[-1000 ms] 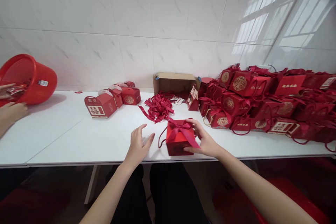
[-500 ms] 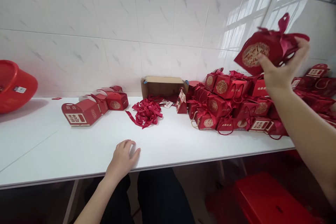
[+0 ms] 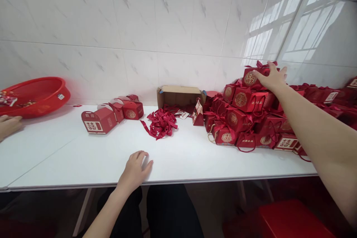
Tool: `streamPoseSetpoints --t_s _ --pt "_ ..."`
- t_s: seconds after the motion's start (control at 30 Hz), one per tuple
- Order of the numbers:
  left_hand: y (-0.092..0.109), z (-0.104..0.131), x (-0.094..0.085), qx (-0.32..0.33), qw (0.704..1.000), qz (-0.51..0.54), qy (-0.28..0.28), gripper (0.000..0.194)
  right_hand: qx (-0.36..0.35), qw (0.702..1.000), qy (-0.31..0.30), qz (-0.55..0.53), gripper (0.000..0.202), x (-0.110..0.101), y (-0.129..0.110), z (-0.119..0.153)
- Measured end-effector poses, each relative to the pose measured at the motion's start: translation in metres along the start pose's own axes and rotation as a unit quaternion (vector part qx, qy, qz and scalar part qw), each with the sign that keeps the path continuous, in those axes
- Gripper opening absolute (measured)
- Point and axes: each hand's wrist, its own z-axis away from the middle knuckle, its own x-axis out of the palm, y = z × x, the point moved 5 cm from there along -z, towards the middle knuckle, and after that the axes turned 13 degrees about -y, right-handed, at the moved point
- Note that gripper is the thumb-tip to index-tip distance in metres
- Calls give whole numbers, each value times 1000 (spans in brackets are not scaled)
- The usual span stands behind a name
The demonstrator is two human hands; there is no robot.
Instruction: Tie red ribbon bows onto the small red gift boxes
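My right hand [image 3: 272,79] is at a red gift box [image 3: 250,78] with a gold emblem and a ribbon bow, which sits on top of a pile of similar boxes [image 3: 241,98]. Thumb and fingers are spread over the box's right side, open rather than wrapped round it. Near the table's front edge rests my left hand [image 3: 135,169], open and empty, its fingers loosely curved. A heap of dark red ribbons [image 3: 161,123] lies beyond it.
Several red boxes [image 3: 102,121] stand in a row at left. Behind the ribbons is an open cardboard box [image 3: 181,90], with a small triangular box [image 3: 198,114] beside it. At far left, another person's hand [image 3: 9,126] is by a red basin [image 3: 47,98] holding small wrapped items.
My right hand has lowered the ribboned box from the air onto the pile, and its fingers have spread. My left hand stays put. Another person's hand now shows at far left.
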Motion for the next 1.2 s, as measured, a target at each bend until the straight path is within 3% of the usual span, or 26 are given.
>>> streamPoseSetpoints --t_s 0.1,0.2,0.3,0.5,0.67,0.77,0.93,1.03,1.2 --pt "-2 -1 4 6 1000 -13 -9 31 42 997 -55 -23 91 -1 -13 15" --pt "-2 0 6 6 999 -25 -19 35 -71 997 5 13 79 -5 -52 47" --pt "-1 2 7 1 999 -24 -25 36 -184 982 35 16 67 6 -95 86" --pt "2 5 5 -6 1000 -10 -29 34 -299 952 -4 -58 60 75 -173 164" --pt "2 6 5 -7 1000 -4 -28 33 -345 921 -147 -103 38 155 -219 226" --pt "2 6 6 -10 1000 0 -29 33 -284 910 -268 -141 31 203 -229 247" --pt "1 7 7 -16 999 5 -34 31 -212 901 -338 -170 30 253 -230 270" --pt "0 7 8 -19 999 11 -34 31 -200 892 -355 -197 20 265 -227 280" --pt "0 7 8 -30 998 25 -38 31 -243 858 -367 -266 14 260 -228 289"
